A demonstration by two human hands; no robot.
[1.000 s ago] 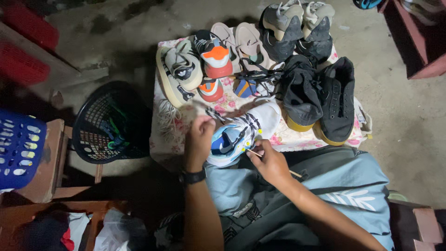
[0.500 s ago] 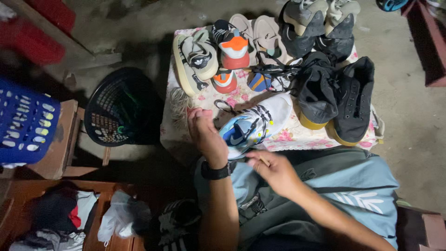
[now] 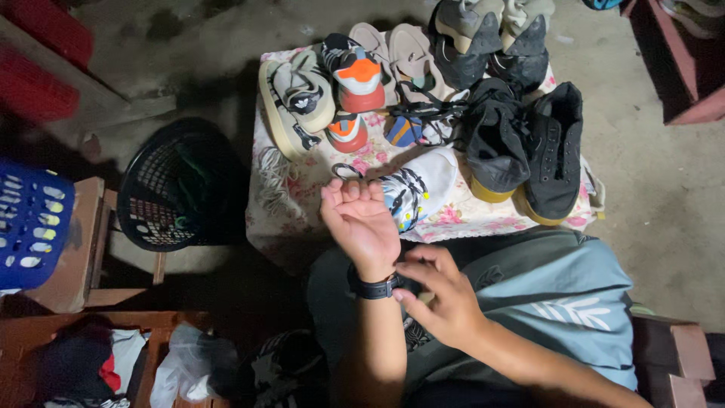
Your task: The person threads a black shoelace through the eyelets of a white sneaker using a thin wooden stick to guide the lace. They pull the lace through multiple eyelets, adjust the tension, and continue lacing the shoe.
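My left hand rests with fingers spread against the heel end of a white sneaker with blue and black laces, lying on a floral cloth over a small table. A black watch is on that wrist. My right hand hovers over my lap with fingers loosely curled, its fingertips at the watch band; it holds nothing I can see. Behind the white sneaker lie a beige sneaker, an orange and white sneaker and a pair of black canvas shoes.
A black mesh basket sits left of the table. A blue plastic crate rests on a wooden stool at the far left. Grey shoes lie at the table's back. Clothes and a plastic bag lie at bottom left.
My right hand has left the white sneaker's laces and drawn back to my left wrist. My left hand has loosened and slid toward the shoe's heel. The view shifted right.
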